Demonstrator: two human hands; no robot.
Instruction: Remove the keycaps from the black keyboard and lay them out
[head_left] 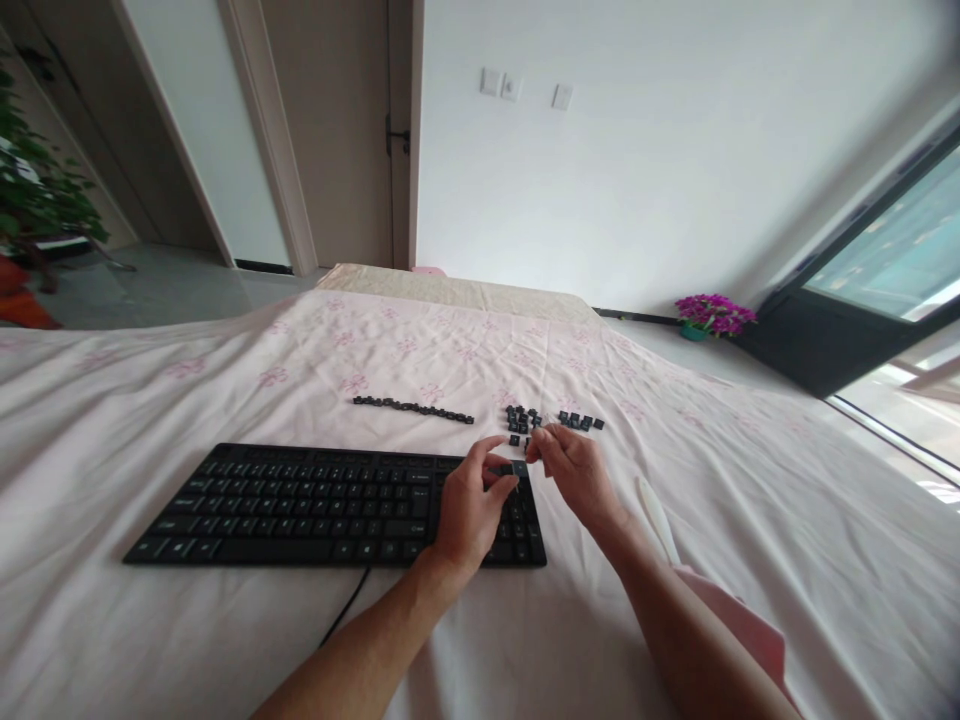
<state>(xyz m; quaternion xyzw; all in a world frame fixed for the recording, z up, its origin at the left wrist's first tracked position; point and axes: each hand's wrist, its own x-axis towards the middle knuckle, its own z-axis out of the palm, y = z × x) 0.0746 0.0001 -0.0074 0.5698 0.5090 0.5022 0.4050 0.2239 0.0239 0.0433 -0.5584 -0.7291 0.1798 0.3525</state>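
A black keyboard (300, 505) lies on the cloth, partly covered at its right end by my left hand (471, 505). The thumb and fingers of that hand are pinched around a small black keycap (519, 468), held above the number pad. My right hand (576, 470) is just beyond the right end of the keyboard, its fingertips pressed together close to a pile of loose black keycaps (517, 418). Whatever those fingertips hold, if anything, is too small to make out. More keycaps (576, 420) lie past my right hand, and a long row of keycaps (412, 407) stretches behind the keyboard.
A pale floral cloth (187, 400) with folds covers the surface. Beside my right forearm lie a white, slender object (658, 520) and something pink (742, 615). The keyboard's cable (345, 607) runs toward me. Beyond are a wall, doors and potted plants.
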